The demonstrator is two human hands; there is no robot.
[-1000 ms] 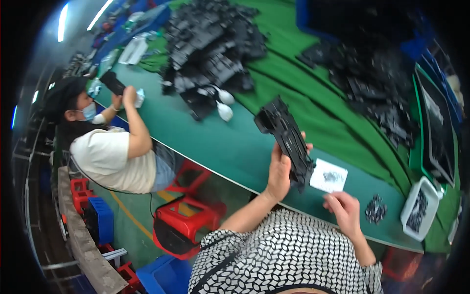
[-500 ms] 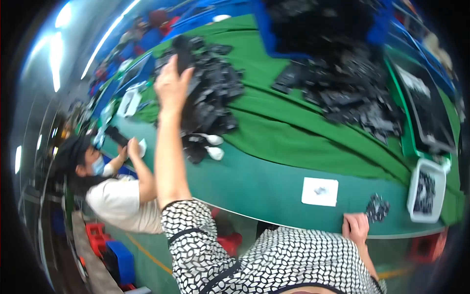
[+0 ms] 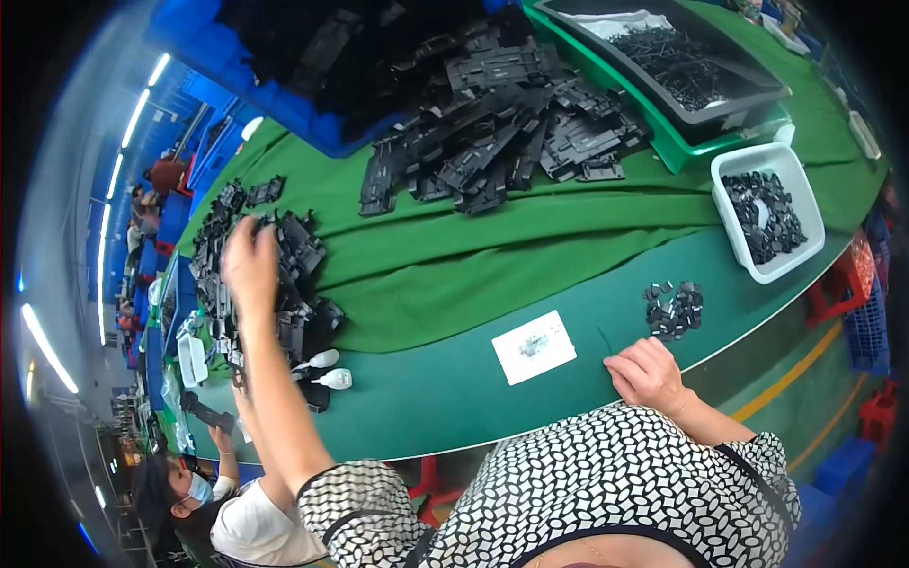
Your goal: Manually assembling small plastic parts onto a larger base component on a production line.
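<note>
My left hand (image 3: 248, 265) reaches far out to the left over a heap of black plastic parts (image 3: 294, 284) on the green cloth. It is blurred, and no part shows in it. My right hand (image 3: 649, 374) rests on the teal table edge, fingers loosely bent and holding nothing. Just beyond it lies a small cluster of little black pieces (image 3: 674, 310). A white card (image 3: 533, 346) with dark specks lies to its left.
A larger pile of black frames (image 3: 492, 133) lies mid-table before a blue crate (image 3: 312, 123). A white bin (image 3: 729, 222) of small black parts and a dark tray (image 3: 757, 95) on a green bin stand right. A masked co-worker (image 3: 237, 511) sits lower left.
My left hand carried a long black part from in front of me out to the left heap; the part no longer shows in it. My right hand stayed at the table edge.
</note>
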